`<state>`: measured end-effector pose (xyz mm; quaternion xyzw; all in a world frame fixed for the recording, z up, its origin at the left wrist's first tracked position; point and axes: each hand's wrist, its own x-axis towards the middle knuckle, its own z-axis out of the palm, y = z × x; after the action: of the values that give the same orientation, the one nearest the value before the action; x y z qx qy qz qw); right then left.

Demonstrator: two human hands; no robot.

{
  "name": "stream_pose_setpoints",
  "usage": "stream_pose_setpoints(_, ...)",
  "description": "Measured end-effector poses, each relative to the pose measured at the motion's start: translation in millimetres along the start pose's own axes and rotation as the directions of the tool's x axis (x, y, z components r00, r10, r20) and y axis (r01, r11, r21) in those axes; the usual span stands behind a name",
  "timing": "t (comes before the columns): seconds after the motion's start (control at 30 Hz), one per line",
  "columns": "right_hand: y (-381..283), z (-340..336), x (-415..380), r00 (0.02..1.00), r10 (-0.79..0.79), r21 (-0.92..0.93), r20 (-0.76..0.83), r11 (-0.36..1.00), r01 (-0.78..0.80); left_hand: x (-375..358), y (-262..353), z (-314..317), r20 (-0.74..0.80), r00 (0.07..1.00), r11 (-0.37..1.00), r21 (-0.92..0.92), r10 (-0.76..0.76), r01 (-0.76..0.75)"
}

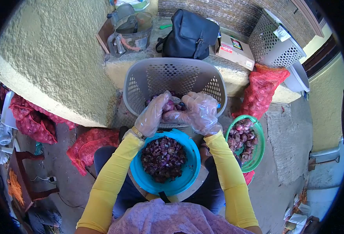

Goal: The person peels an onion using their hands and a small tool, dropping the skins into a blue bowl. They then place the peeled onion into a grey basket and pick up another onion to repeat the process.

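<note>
Both my hands wear clear plastic gloves and meet over the near side of a grey perforated basket [135, 70]. My left hand [153, 115] is closed around a small purple onion [168, 106], partly covered by the fingers. Closed beside it, my right hand [201, 111] grips a small knife whose blue handle end [218, 105] shows past the glove; most of the knife is hidden. Purple onions lie in the basket beneath the hands. Below them, a blue basin [193, 156] holds a heap of dark onion skins and trimmings [164, 159].
A green basket [262, 146] of unpeeled onions stands at my right. Red mesh sacks [262, 91] lean behind it, with another sack [92, 146] at left. A black backpack [193, 33], a carton [234, 50] and a clear bucket [135, 29] sit on the ledge ahead.
</note>
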<state>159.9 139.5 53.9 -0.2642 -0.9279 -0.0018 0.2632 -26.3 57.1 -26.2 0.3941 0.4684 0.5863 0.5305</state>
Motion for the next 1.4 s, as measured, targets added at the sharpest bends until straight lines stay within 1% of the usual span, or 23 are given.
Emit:
stream_pose_setpoints(0.13, -2, 2, -1, 0.997, -0.015, 0.023, -0.075, 1.0, 0.017, -3, 19, 12, -0.031, 0.998, 0.998, -0.012, -0.057, 0.057)
stream_pose_setpoints(0.2, -3, 2, -1, 0.996, -0.012, 0.027, -0.086, 1.0, 0.015, -2, 17, 13, -0.015, 0.998, 0.983, -0.171, -0.068, 0.065)
stream_pose_setpoints(0.23, -3, 1, -1, 0.996, -0.012, 0.032, -0.085, 0.999, 0.015, -3, 17, 14, -0.014, 0.998, 0.983, -0.171, -0.069, 0.065)
stream_pose_setpoints(0.3, -3, 1, -1, 0.997, -0.011, 0.037, -0.083, 0.999, 0.014, -5, 23, 20, -0.014, 0.989, 0.925, -0.355, -0.148, 0.133)
stream_pose_setpoints(0.33, -3, 1, -2, 0.998, 0.006, 0.027, -0.066, 1.0, -0.004, -7, 29, 25, -0.014, 0.989, 0.925, -0.355, -0.148, 0.134)
stream_pose_setpoints(0.4, -3, 1, -2, 0.998, 0.023, 0.017, -0.05, 1.0, -0.022, -12, 41, 34, -0.041, 0.986, 0.858, -0.5, -0.162, 0.12)
stream_pose_setpoints(0.43, -2, 2, -3, 0.998, 0.027, 0.014, -0.053, 1.0, -0.026, -10, 34, 29, -0.042, 0.986, 0.858, -0.5, -0.163, 0.121)
stream_pose_setpoints(0.5, 0, 5, -4, 0.998, 0.033, 0.012, -0.056, 0.999, -0.033, -5, 23, 20, 0.052, 0.996, 0.854, -0.512, -0.075, 0.091)
stream_pose_setpoints(0.6, 1, 6, -5, 0.996, 0.014, 0.0, -0.083, 1.0, -0.014, -5, 26, 25, 0.077, 0.997, 0.818, -0.572, -0.016, 0.057)
stream_pose_setpoints(0.7, -2, 5, -5, 0.995, 0.01, 0.056, -0.104, 0.998, -0.004, -3, 22, 24, 0.094, 0.995, 0.769, -0.639, 0.037, 0.032)
stream_pose_setpoints(0.73, -5, 4, -4, 0.996, 0.02, 0.078, -0.089, 0.997, -0.013, -2, 16, 22, 0.094, 0.995, 0.769, -0.638, 0.038, 0.031)
stream_pose_setpoints(0.8, -6, 2, -4, 0.997, 0.032, 0.098, -0.072, 0.995, -0.025, -2, -4, 16, -0.017, 0.999, 0.819, -0.572, 0.049, -0.049)
stream_pose_setpoints(0.83, -6, 1, -4, 0.997, 0.007, 0.097, -0.082, 0.995, 0.001, -1, -11, 12, -0.016, 0.999, 0.819, -0.571, 0.048, -0.049)
stream_pose_setpoints(0.9, -6, -2, -3, 0.996, -0.017, 0.097, -0.092, 0.995, 0.026, 0, -14, 7, 0.06, 0.984, 0.909, -0.395, 0.17, -0.133)
stream_pose_setpoints(0.93, -7, -4, -3, 0.997, -0.016, 0.083, -0.075, 0.996, 0.022, 0, -10, 8, 0.061, 0.984, 0.91, -0.394, 0.168, -0.131)
stream_pose_setpoints(1.0, -6, -3, -3, 0.998, -0.013, 0.067, -0.057, 0.998, 0.017, 1, 5, 10, 0.136, 0.991, 0.695, -0.712, -0.003, 0.099)
stream_pose_setpoints(1.03, -4, -1, -2, 0.992, -0.054, 0.098, -0.112, 0.993, 0.065, -1, 11, 11, 0.137, 0.991, 0.696, -0.711, -0.003, 0.1)
stream_pose_setpoints(1.07, -3, 0, -2, 0.981, -0.094, 0.125, -0.168, 0.985, 0.116, -2, 16, 11, 0.195, 0.981, 0.66, -0.737, -0.005, 0.15)
stream_pose_setpoints(1.1, -3, 0, -3, 0.981, -0.093, 0.125, -0.169, 0.985, 0.115, -4, 22, 12, 0.253, 0.967, 0.622, -0.757, -0.004, 0.2)
stream_pose_setpoints(1.13, -3, 0, -3, 0.987, -0.074, 0.129, -0.145, 0.987, 0.093, -5, 28, 16, 0.254, 0.967, 0.623, -0.756, -0.004, 0.201)
stream_pose_setpoints(1.2, -2, 0, -4, 0.991, -0.053, 0.131, -0.124, 0.989, 0.07, -6, 37, 26, 0.146, 0.986, 0.644, -0.747, -0.081, 0.164)
stream_pose_setpoints(1.27, 2, 1, -5, 0.997, -0.04, 0.026, -0.067, 0.999, 0.042, -1, 15, 17, 0.118, 0.988, 0.675, -0.721, -0.104, 0.157)
stream_pose_setpoints(1.4, -2, -1, -4, 0.999, -0.006, -0.02, -0.044, 1.0, 0.005, 2, 10, 20, 0.064, 0.988, 0.703, -0.696, -0.143, 0.146)
